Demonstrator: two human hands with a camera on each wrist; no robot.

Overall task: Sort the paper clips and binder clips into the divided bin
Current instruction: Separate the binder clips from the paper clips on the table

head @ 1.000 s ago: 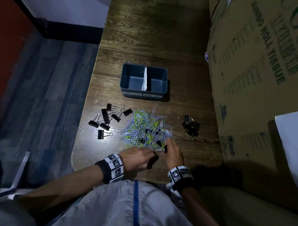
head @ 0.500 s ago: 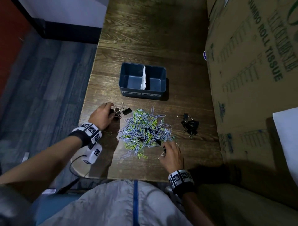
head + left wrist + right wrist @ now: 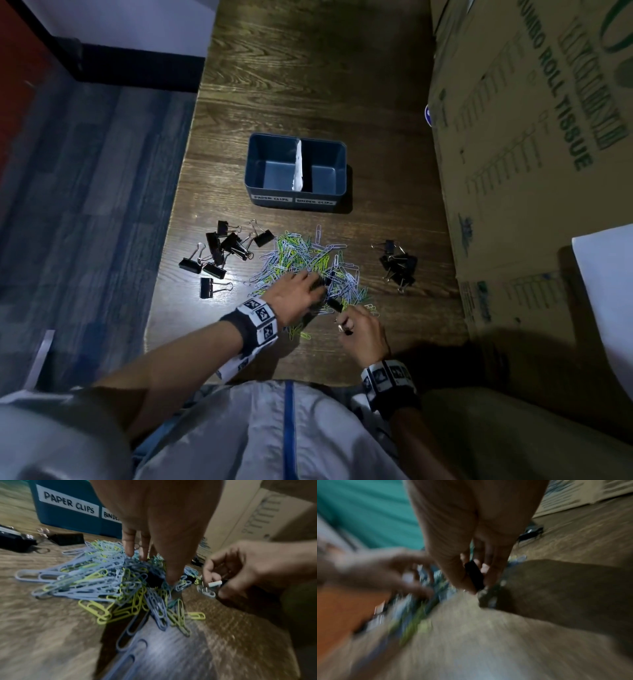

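Observation:
A blue divided bin (image 3: 255, 161) stands mid-table, labelled PAPER CLIPS on the left (image 3: 68, 504) and BINDER CLIPS on the right; both halves look empty. A pile of blue and yellow paper clips (image 3: 301, 257) (image 3: 89, 577) lies before it, with black binder clips mixed in. My left hand (image 3: 317, 286) (image 3: 150, 569) reaches into the pile with straight fingers, its thumb beside a black binder clip (image 3: 154, 580). My right hand (image 3: 344, 320) (image 3: 476, 577) pinches another black binder clip (image 3: 474, 574) at the pile's near edge.
Loose binder clips lie in a group left of the pile (image 3: 219, 253) and a smaller heap to its right (image 3: 399, 267). A large cardboard box (image 3: 531, 171) walls off the table's right side. The table's left edge (image 3: 171, 240) drops to the floor.
My left hand has come back from the left group of binder clips into the paper clip pile. My right hand has drawn back slightly, with a binder clip now in its fingers.

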